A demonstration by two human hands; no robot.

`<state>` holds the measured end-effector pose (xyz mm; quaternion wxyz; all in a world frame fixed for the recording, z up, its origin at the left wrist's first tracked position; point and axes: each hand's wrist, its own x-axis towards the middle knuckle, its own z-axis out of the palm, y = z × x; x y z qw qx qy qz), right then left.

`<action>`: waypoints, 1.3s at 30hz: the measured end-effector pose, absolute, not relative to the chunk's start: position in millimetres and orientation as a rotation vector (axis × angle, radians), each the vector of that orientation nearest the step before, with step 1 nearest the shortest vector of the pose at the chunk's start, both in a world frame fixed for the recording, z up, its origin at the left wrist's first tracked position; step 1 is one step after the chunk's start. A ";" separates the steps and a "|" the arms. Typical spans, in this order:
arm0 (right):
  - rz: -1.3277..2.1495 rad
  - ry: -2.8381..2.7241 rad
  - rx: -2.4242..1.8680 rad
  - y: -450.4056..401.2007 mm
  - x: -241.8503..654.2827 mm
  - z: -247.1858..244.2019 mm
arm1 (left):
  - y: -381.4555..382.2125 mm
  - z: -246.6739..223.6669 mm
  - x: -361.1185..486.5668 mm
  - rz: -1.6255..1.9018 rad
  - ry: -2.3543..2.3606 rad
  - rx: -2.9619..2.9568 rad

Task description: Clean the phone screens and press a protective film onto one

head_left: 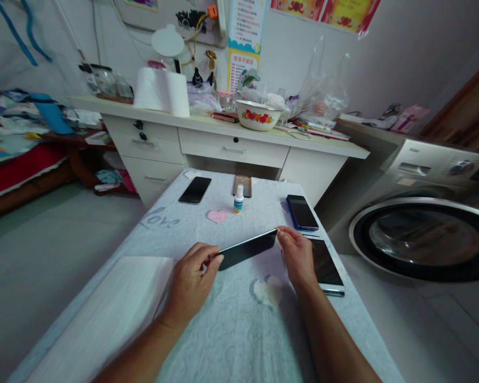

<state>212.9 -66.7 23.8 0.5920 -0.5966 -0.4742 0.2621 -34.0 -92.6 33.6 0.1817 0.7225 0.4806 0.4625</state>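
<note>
Slim phone was held tilted above the cloth-covered surface, its dark screen turned toward the camera. Its left end was pinched by the grip of the left hand, and its far right corner was pinched by the grip of the right hand. Partly hidden by the right hand, a larger device was laid flat, with a blue-edged phone set just beyond it. Farther back, a small white bottle was stood upright before a brown case.
</note>
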 end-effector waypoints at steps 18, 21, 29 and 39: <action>0.274 -1.618 -2.019 -72.0 210.9 31.7 | -89.6 29.8 -35.2 1.332 1.401 2.021; 0.217 -1.732 -2.109 -73.6 207.8 35.2 | -90.0 30.9 -35.0 1.334 1.406 2.021; 0.166 -1.695 -1.978 -71.5 212.4 27.7 | -91.1 32.5 -35.1 1.336 1.414 2.013; 0.486 -1.283 -1.614 -67.3 217.7 23.2 | -90.6 33.5 -34.6 1.341 1.413 2.015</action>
